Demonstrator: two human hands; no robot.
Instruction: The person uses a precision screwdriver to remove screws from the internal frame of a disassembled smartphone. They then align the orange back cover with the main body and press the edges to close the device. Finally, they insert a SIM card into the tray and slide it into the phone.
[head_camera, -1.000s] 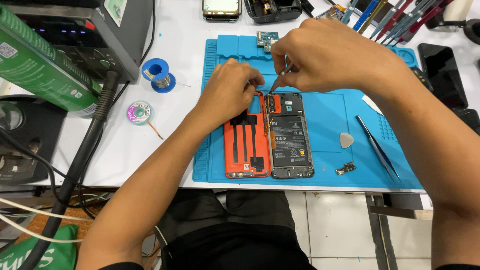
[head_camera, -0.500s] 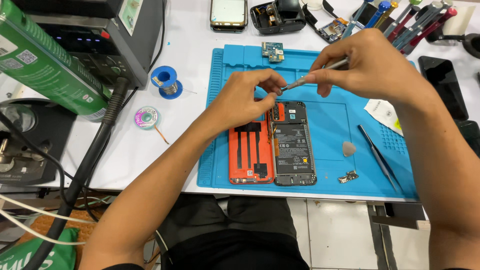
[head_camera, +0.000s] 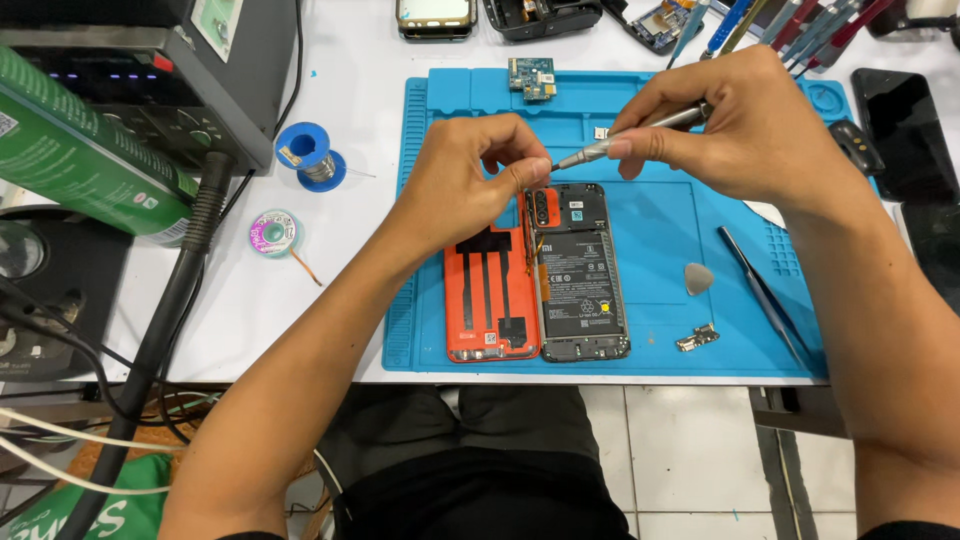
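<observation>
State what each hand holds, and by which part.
Right hand: a screwdriver, gripped by its upper shaft. Left hand: fingertips pinch near its tip; whether anything is held cannot be told.

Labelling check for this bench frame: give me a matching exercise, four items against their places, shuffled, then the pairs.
Items:
1. screwdriver
2. orange back cover
3. solder spool
4. tweezers

Places:
A. on the white table, left of the blue mat
B. on the mat's right side
C. in the right hand
D. beside the opened phone, under the left hand

Pairs: 1-C, 2-D, 3-A, 4-B
</observation>
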